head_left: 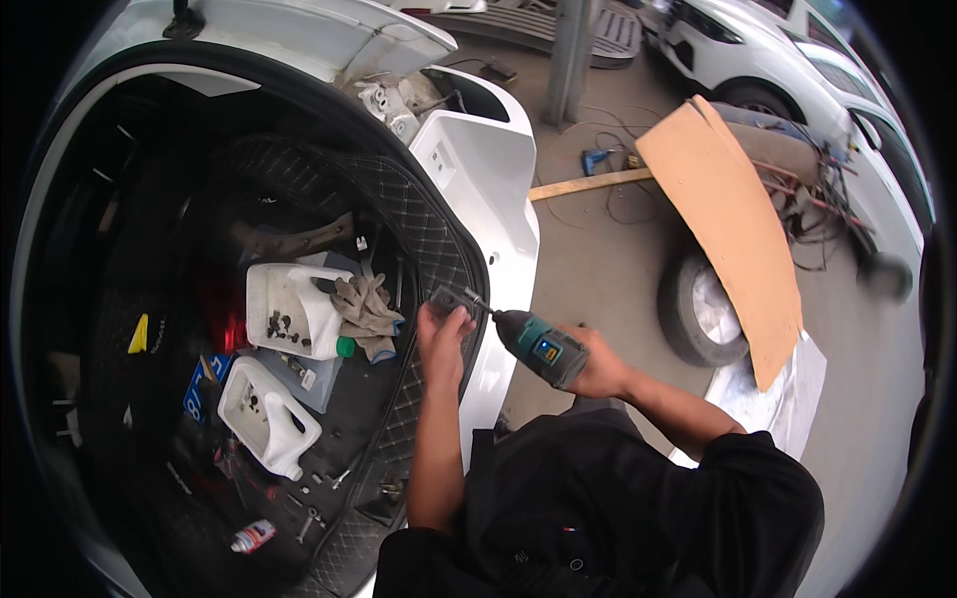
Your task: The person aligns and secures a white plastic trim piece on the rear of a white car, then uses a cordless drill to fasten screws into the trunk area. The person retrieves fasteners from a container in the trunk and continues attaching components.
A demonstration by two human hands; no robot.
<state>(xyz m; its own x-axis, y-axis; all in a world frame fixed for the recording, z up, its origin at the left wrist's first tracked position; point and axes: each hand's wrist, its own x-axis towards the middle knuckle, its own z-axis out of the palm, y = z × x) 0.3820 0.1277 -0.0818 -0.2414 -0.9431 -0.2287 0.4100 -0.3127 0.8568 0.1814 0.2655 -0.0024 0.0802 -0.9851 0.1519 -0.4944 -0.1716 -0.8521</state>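
My right hand [598,365] is closed round the grip of a teal and black cordless driver [536,344], whose nose points to the upper left. A metal socket [478,302] sits at the driver's tip. My left hand [443,337] holds a small dark part [448,297] between thumb and fingers, right by the socket. Whether socket and part touch, I cannot tell. Both hands are above the car's white rear edge [500,344]. Beside my left hand, in the boot, lie grey work gloves [369,309].
Two cut-open white jugs [324,324] [261,419] with small fasteners stand in the boot [349,439]. A spray can [253,536] and loose tools lie nearer. On the right, a brown board [723,219] leans over a wheel [688,309]; a blue power tool [595,159] lies on the floor.
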